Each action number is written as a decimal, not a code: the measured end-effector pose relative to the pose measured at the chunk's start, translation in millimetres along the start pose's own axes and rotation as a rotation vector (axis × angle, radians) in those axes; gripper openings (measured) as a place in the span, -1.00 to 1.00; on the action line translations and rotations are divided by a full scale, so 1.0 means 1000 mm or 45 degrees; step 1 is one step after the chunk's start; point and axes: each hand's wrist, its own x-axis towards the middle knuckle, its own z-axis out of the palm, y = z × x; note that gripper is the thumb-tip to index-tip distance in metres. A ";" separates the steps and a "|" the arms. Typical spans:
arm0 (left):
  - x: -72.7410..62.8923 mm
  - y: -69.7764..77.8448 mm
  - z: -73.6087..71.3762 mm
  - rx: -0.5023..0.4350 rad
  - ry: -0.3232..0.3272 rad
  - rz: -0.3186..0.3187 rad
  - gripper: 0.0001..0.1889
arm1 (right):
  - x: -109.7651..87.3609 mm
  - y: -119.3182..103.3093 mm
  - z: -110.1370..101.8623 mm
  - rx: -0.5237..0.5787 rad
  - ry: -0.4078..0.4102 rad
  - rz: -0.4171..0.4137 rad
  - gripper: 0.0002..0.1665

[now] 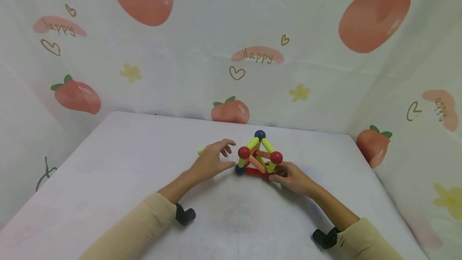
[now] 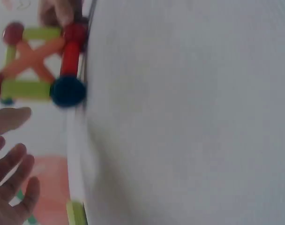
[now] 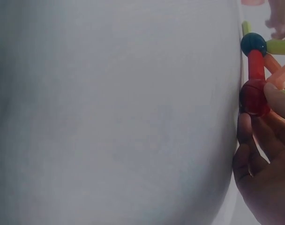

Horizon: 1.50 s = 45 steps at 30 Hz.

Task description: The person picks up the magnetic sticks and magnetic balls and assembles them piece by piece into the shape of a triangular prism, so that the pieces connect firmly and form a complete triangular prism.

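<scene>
A frame of magnetic sticks and balls [image 1: 256,168] stands on the table, with red balls in front, dark blue balls at the top and lower left, and yellow-green, orange and red sticks between them. At its lower right corner my right hand [image 1: 294,177] pinches a red ball [image 3: 254,97] between thumb and fingers. My left hand [image 1: 213,159] is just left of the frame, fingers spread and holding nothing. In the left wrist view its thumb lies near a yellow-green stick [image 2: 25,89] of the frame.
A loose yellow-green stick [image 1: 200,151] lies on the white table [image 1: 151,143] behind my left hand. At the table's back hangs a cloth [image 1: 195,51] printed with fruit. Both wrists carry a black device [image 1: 185,215] near the sleeve.
</scene>
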 end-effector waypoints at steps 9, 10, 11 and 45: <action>-0.011 -0.056 -0.036 0.123 -0.035 -0.294 -0.49 | 0.000 -0.004 -0.003 -0.006 -0.005 0.038 -0.52; -0.012 -0.060 -0.036 0.112 -0.033 -0.307 -0.52 | 0.000 -0.004 -0.003 -0.011 -0.006 0.045 -0.53; -0.012 -0.062 -0.036 0.094 -0.028 -0.318 -0.54 | 0.000 -0.004 -0.004 -0.012 -0.006 0.057 -0.53; 0.017 0.069 0.016 0.161 0.049 0.301 -0.44 | 0.001 -0.004 -0.002 -0.024 -0.009 0.076 -0.62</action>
